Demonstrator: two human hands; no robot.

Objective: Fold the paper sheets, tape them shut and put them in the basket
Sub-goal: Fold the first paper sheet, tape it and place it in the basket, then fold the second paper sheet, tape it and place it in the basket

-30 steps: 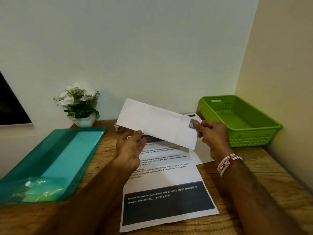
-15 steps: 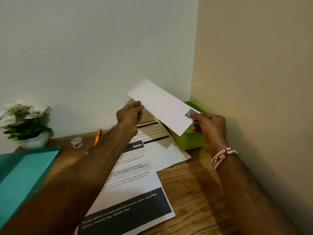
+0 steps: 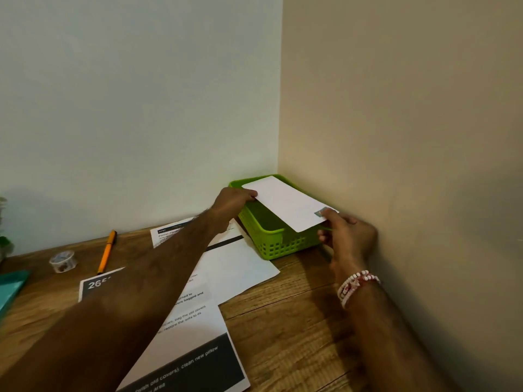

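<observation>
A folded white sheet [image 3: 285,203], sealed with a small piece of patterned tape near its right end, lies flat over the top of the green plastic basket [image 3: 276,244] in the corner. My left hand [image 3: 232,203] pinches the sheet's far left edge. My right hand [image 3: 346,234] pinches its near right end beside the tape, thumb on top. Several unfolded printed sheets [image 3: 235,267] lie on the wooden desk in front of the basket, partly under my left forearm.
A roll of patterned tape [image 3: 62,260] and an orange pen [image 3: 107,251] lie at the back left of the desk. A teal folder's corner [image 3: 10,287] shows at the left edge. Walls meet right behind the basket, with the beige one close to my right hand.
Both hands carried the folded sheet from above the desk to the right and down onto the basket's top. The view swung right, toward the corner.
</observation>
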